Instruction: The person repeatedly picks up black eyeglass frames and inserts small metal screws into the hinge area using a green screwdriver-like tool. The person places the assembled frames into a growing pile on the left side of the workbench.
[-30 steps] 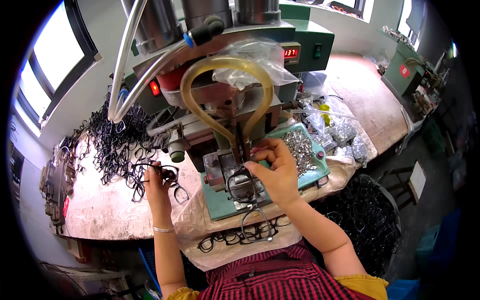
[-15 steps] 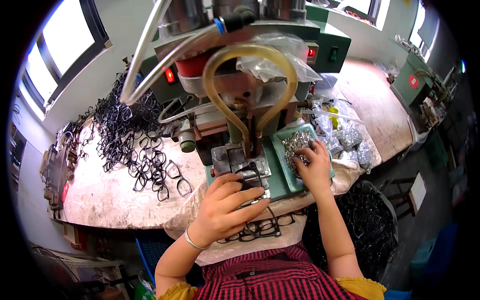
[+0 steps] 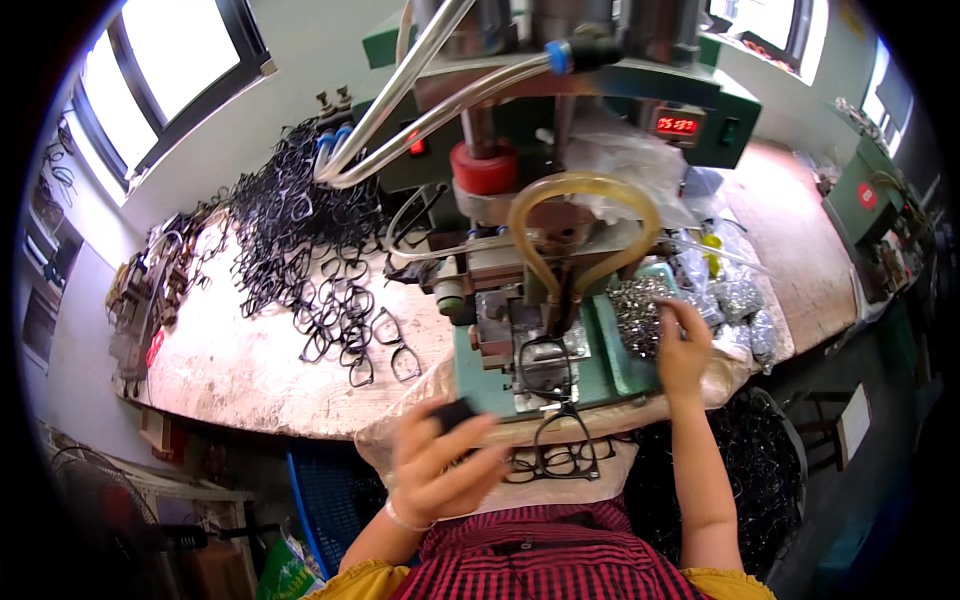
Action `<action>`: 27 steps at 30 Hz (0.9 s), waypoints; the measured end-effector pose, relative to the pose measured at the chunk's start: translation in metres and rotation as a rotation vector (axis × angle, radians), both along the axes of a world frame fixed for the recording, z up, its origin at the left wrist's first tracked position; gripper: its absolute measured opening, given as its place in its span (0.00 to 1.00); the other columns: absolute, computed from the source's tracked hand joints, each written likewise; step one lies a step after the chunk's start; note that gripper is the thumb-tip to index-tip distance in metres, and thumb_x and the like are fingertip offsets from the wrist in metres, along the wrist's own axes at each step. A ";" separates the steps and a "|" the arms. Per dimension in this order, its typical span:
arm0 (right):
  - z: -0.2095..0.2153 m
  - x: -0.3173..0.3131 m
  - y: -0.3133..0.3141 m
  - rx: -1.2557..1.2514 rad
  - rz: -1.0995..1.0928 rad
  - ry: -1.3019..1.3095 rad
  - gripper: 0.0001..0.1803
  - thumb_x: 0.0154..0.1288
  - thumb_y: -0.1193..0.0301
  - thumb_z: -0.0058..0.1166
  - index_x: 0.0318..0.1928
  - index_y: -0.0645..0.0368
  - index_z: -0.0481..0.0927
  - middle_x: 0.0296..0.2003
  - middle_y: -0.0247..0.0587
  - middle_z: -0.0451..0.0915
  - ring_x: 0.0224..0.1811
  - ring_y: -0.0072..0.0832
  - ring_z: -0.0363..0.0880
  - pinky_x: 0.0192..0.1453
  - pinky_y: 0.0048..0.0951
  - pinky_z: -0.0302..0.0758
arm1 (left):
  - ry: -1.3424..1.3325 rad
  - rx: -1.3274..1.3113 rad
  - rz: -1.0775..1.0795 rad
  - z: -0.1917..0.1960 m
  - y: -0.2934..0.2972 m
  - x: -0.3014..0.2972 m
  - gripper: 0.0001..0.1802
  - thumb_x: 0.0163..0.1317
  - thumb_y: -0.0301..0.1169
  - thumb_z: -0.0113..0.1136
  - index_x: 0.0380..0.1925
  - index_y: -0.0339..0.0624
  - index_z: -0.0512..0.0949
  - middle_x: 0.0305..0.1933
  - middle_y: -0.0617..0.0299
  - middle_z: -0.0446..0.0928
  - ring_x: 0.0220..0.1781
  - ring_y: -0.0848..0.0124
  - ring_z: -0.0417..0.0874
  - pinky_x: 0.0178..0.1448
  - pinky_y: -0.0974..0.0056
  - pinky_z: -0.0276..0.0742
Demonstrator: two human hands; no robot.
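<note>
My left hand [image 3: 440,465], smeared by motion, hovers in front of the table edge, left of the machine. A small black thing [image 3: 455,415] shows at its fingertips; whether it is held or worn is unclear. My right hand [image 3: 684,355] is at the green tray [image 3: 628,377], fingers bent and tips together by the small shiny metal parts [image 3: 640,318]. Anything pinched there is too small to make out. A black eyeglass frame [image 3: 545,394] lies across the metal fixture [image 3: 497,335] below the press head, untouched, its lower part reaching past the green base.
More eyeglass frames [image 3: 520,474] lie on the cloth over my lap. A large heap of black frames [image 3: 300,195] covers the table's left side. Bags of metal parts [image 3: 740,298] lie right of the tray. A curved yellowish tube [image 3: 583,183] loops in front of the press.
My left hand has drawn back from the fixture toward me and left, uncovering the eyeglass frame. The right hand stays by the metal parts, its fingers drawn together. The whole view has shifted.
</note>
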State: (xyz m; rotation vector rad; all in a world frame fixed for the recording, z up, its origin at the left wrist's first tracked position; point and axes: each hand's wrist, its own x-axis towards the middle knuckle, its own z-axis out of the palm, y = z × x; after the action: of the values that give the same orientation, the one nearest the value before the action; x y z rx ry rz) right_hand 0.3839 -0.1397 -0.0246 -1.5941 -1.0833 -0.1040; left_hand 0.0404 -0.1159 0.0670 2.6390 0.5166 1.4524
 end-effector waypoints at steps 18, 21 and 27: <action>0.012 -0.028 -0.034 -0.075 -0.160 -0.012 0.07 0.58 0.81 0.63 0.39 0.63 0.86 0.35 0.40 0.85 0.41 0.31 0.83 0.49 0.29 0.76 | 0.327 -0.260 0.513 -0.120 0.165 -0.062 0.15 0.54 0.17 0.57 0.42 0.41 0.80 0.34 0.56 0.78 0.39 0.57 0.80 0.41 0.57 0.76; 0.002 -0.009 -0.073 -0.038 -0.296 -0.061 0.08 0.56 0.83 0.63 0.37 0.63 0.86 0.34 0.42 0.84 0.39 0.36 0.82 0.47 0.32 0.76 | -0.128 -0.311 0.495 -0.097 0.161 -0.079 0.12 0.62 0.15 0.51 0.44 0.37 0.78 0.38 0.55 0.79 0.35 0.63 0.80 0.42 0.63 0.77; 0.048 -0.045 -0.056 -0.035 0.095 0.161 0.08 0.54 0.82 0.63 0.36 0.63 0.86 0.36 0.41 0.85 0.42 0.33 0.83 0.49 0.30 0.76 | 0.064 -0.659 0.989 -0.129 0.226 -0.177 0.18 0.75 0.40 0.50 0.41 0.33 0.77 0.36 0.51 0.76 0.34 0.59 0.76 0.40 0.54 0.73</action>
State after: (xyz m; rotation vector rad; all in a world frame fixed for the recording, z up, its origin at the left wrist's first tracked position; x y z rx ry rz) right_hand 0.3390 -0.1955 0.0236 -1.5513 -1.0382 0.1058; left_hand -0.1363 0.1097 -0.0616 1.9078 2.0685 1.0031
